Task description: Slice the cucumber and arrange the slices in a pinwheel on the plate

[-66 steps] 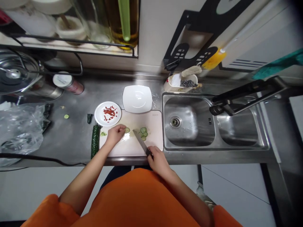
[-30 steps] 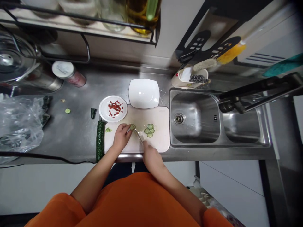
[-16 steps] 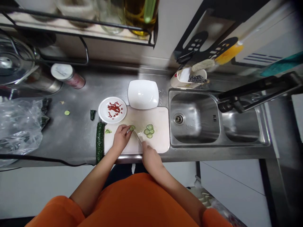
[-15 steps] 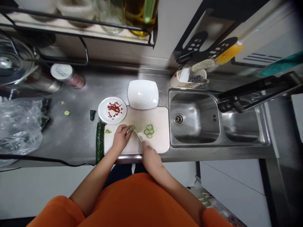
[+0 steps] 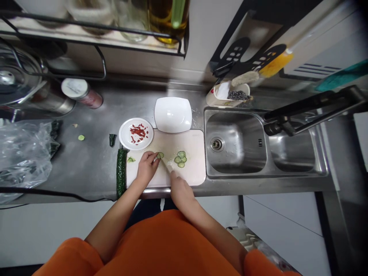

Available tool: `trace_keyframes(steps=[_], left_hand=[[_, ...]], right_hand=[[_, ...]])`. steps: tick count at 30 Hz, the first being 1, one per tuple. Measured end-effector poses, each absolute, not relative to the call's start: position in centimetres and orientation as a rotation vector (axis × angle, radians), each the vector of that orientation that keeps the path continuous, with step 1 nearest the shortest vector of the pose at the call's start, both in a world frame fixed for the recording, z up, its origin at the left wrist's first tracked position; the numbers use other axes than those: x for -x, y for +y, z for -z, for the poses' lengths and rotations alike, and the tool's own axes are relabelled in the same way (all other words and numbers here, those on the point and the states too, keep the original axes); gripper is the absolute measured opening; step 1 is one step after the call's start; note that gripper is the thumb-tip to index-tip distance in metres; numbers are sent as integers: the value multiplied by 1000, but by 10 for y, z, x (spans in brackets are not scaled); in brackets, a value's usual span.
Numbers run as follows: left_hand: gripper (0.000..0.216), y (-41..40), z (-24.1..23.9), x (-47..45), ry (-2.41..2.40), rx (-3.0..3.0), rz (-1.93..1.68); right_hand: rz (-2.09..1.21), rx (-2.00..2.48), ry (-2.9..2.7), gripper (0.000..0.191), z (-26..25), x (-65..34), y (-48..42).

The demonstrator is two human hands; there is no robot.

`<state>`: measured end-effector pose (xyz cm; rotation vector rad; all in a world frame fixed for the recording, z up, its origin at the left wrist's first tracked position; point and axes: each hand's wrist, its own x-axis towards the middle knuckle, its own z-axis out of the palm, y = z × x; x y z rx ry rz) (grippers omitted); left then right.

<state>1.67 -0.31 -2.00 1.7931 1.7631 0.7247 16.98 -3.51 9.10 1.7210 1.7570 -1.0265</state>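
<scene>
My left hand (image 5: pixel 146 168) is curled over a piece of cucumber (image 5: pixel 160 155) on the pale cutting board (image 5: pixel 192 168), fingers pressed on it. My right hand (image 5: pixel 179 189) grips a knife (image 5: pixel 166 166) whose blade rests against the cucumber's cut end. Several cut cucumber slices (image 5: pixel 180 158) lie in a small heap just right of the blade. A long strip of dark cucumber (image 5: pixel 121 177) lies along the board's left edge.
A round white plate with red chilli bits (image 5: pixel 136 133) and a square white dish (image 5: pixel 173 114) sit behind the board. A steel sink (image 5: pixel 235 143) lies to the right, a plastic bag (image 5: pixel 23 153) at far left, a can (image 5: pixel 81 93) behind.
The knife has shifted from angled across the board to upright against the cucumber end, and my right hand has moved a little forward. The left hand stays on the cucumber.
</scene>
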Motion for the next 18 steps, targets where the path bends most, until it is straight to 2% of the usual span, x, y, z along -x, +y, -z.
trace_keyframes(steps=[11,18], left_hand=[[19,4,11,-22,1858,-1669,-658],[16,9,3,-13,2002,-1550,-588]], right_hand=[[1096,-1668,1697,50,-101,-206,-56],[1125,-1712,1699,47,-100,-222,-68]])
